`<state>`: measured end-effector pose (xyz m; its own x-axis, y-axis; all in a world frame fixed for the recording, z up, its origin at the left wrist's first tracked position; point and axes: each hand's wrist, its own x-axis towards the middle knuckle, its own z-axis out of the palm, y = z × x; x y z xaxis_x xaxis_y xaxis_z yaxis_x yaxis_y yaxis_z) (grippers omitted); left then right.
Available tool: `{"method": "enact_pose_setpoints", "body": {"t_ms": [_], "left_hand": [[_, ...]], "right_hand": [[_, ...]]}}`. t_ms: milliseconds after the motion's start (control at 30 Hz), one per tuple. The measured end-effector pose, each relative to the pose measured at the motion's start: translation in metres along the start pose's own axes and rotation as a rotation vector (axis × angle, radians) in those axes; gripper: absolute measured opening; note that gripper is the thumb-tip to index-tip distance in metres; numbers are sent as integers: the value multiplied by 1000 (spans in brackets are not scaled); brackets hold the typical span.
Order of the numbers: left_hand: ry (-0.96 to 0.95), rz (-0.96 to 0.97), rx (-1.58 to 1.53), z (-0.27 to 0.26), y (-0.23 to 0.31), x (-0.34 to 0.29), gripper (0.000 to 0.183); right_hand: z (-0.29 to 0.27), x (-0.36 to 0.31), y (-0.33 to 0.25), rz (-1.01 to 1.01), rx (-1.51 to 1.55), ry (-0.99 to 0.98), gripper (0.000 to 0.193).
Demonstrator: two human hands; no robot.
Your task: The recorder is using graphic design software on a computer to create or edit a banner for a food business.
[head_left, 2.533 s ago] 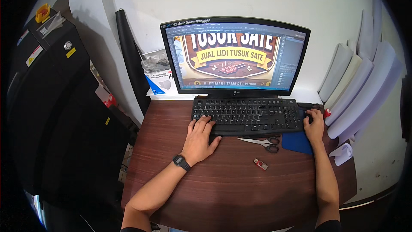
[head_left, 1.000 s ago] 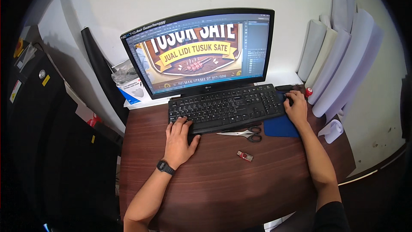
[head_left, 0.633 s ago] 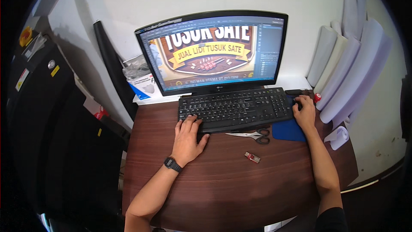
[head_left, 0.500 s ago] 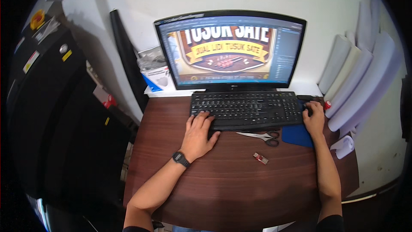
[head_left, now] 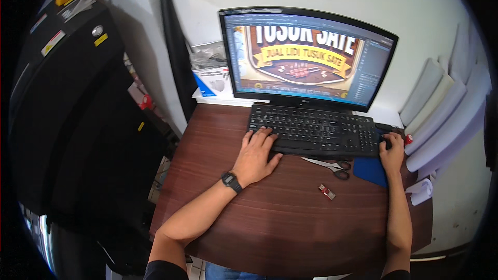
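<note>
My left hand (head_left: 255, 156) lies at the left end of a black keyboard (head_left: 316, 132), fingertips on its lower-left keys, thumb spread out over the desk. A dark digital watch (head_left: 232, 181) is on that wrist. At the keyboard's right end my right hand (head_left: 392, 154) curls over a dark computer mouse (head_left: 387, 143), mostly hidden under the fingers. The mouse rests on a blue mouse pad (head_left: 369, 171). Behind the keyboard stands a monitor (head_left: 306, 57) with a brown and yellow banner design in an editing program.
Scissors (head_left: 332, 166) with dark handles lie just below the keyboard, and a red and silver USB stick (head_left: 327, 192) lies nearer me on the brown desk (head_left: 290, 228). Paper rolls (head_left: 441, 109) lean at the right wall. A large black machine (head_left: 78, 114) stands left.
The whole view has shifted and tilted, so the desk things sit farther right in the picture. Both hands keep their places on the keyboard and mouse.
</note>
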<state>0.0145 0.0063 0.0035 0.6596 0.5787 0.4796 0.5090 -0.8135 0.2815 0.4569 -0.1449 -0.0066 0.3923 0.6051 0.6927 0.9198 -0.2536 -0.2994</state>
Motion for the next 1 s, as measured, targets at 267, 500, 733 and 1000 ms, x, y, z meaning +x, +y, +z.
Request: {"method": "enact_pose_setpoints", "body": {"t_ms": [267,500,733,1000], "left_hand": [[12,-24,30,1,4,4,55],[-17,-20,43,2,4,5,56],[-26,-30,50,2,4,4,57],[-17,-29,51,1,5,5,56]], "right_hand": [[1,0,3,33,-52,73,19],[3,-1,7,105,-93,55,20],[5,-2,7,91,-83,57,22],[4,-2,4,91,-89,43,24]]}}
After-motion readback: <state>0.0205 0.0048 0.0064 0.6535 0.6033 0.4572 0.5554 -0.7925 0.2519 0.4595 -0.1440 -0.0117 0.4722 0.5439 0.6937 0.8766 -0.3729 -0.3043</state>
